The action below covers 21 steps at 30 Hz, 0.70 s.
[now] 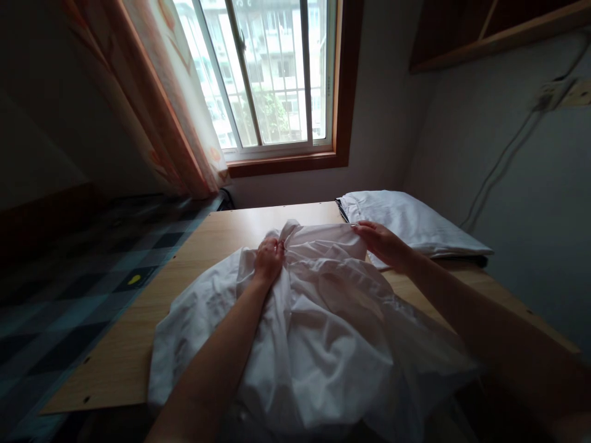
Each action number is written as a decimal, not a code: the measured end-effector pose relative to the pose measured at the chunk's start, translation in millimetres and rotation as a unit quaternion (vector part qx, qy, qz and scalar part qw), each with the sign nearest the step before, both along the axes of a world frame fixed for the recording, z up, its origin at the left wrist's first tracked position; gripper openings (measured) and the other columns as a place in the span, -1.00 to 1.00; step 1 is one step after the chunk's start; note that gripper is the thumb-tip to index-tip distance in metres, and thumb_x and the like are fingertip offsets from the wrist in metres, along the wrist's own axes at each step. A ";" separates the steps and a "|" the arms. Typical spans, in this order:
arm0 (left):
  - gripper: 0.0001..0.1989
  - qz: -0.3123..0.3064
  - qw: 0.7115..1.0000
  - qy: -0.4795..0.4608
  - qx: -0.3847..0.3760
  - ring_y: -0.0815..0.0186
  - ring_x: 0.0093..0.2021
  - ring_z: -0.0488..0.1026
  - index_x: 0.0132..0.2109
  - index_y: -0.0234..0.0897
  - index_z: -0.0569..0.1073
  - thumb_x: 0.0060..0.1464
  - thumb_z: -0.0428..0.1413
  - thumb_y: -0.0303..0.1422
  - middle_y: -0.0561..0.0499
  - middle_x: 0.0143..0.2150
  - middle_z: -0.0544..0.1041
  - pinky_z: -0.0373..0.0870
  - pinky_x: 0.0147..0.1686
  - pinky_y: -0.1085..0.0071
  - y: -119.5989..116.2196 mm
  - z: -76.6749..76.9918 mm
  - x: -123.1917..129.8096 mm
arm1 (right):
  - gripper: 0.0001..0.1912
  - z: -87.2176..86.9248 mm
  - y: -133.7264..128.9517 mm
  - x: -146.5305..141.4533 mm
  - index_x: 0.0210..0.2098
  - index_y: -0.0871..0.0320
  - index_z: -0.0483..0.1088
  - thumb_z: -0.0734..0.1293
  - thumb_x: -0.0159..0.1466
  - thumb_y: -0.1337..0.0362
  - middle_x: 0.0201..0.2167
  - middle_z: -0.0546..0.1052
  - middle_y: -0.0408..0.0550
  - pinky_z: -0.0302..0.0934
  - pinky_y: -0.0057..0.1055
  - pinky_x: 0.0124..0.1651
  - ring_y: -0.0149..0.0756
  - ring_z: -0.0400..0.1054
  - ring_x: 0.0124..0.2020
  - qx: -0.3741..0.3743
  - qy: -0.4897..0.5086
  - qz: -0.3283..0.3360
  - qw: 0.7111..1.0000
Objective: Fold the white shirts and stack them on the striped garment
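A crumpled white shirt (323,332) lies spread across the wooden board (231,227), its near side hanging over the front edge. My left hand (269,259) is closed on a gathered fold near the top of the cloth. At the upper right corner, my right hand (382,243) pinches the edge between thumb and fingers. Between the two hands the upper edge is drawn fairly straight. Below it the fabric falls in loose wrinkles, and the lower right part looks thin and see-through.
A folded white stack of cloth (406,221) with a dark layer beneath sits at the board's back right. To the left is a checked bedspread (133,295). Behind are a window (272,74) and a curtain (157,92); a shelf (498,40) and a cord (498,160) are on the right.
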<state>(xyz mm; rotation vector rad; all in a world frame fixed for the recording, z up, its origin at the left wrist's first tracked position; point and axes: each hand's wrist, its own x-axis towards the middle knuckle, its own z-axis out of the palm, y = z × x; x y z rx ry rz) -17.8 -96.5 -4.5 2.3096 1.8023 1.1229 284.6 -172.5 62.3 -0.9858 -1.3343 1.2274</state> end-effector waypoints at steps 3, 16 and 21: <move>-0.84 0.005 1.000 -0.013 0.008 0.11 -0.15 0.46 -0.37 -0.18 0.30 0.21 -0.05 -0.38 -0.11 -0.27 0.49 0.39 -0.03 0.16 2.3 0.0 -3.4 | -0.54 11.5 -3.4 -6.3 -0.47 0.11 0.28 0.46 0.06 -0.12 -0.57 0.26 -0.25 -0.01 -0.48 -0.50 -0.45 0.09 -0.53 0.005 -0.023 0.037 0.999; -0.81 0.026 0.999 0.041 -0.003 0.07 0.03 0.45 -0.20 -0.20 0.43 0.28 -0.04 -0.27 -0.11 -0.11 0.56 0.25 0.17 0.01 0.8 9.7 -23.7 | -0.56 58.8 -8.8 20.1 -0.59 0.12 0.25 0.30 0.23 -0.07 -0.64 0.27 -0.19 -0.08 -0.38 -0.42 -0.41 0.10 -0.55 0.213 -0.500 -0.021 0.839; -0.80 0.024 0.998 0.062 -0.018 0.07 0.08 0.44 -0.15 -0.20 0.42 0.32 -0.06 -0.26 -0.11 -0.05 0.57 0.20 0.23 -0.04 -3.4 9.9 -20.0 | -0.42 40.7 -7.0 38.9 -0.54 0.14 0.38 0.26 0.21 -0.27 -0.59 0.40 -0.13 -0.01 -0.40 -0.44 -0.37 0.19 -0.53 0.054 -0.501 0.083 0.860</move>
